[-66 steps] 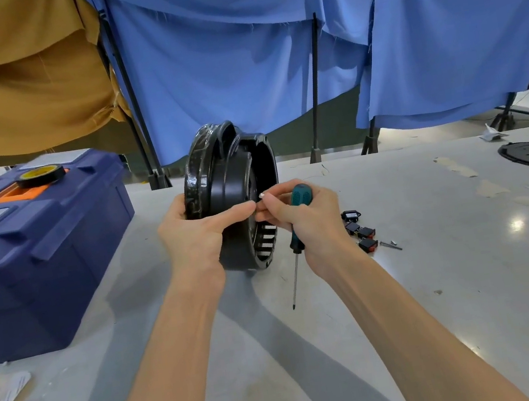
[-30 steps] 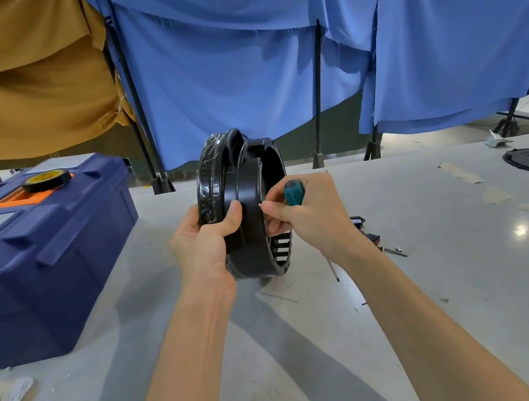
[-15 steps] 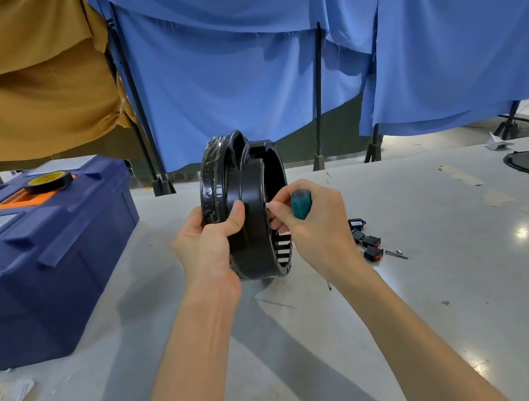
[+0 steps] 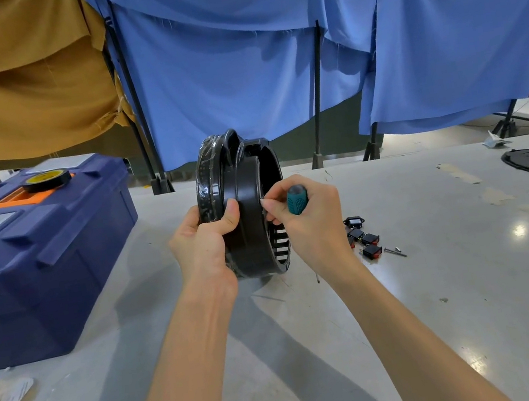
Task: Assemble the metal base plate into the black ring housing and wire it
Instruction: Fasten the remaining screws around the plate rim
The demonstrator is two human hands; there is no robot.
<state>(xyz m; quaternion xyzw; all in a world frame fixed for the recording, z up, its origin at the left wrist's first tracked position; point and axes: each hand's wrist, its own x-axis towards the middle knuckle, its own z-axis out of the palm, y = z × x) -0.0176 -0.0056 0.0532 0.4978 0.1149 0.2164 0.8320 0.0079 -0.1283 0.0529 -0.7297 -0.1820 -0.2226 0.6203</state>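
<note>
housing (image 4: 249, 199) in L hand (image 4: 203, 244), maybe touching table (image 4: 446, 310)

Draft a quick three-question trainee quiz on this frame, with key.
1. True or false: the left hand grips the black ring housing, which stands on edge.
2. Which hand holds the teal-handled screwdriver? A) left hand B) right hand C) neither
3. Fill in: the tape roll sits on top of the blue ____.
Key: 1 true; 2 B; 3 toolbox.
</note>
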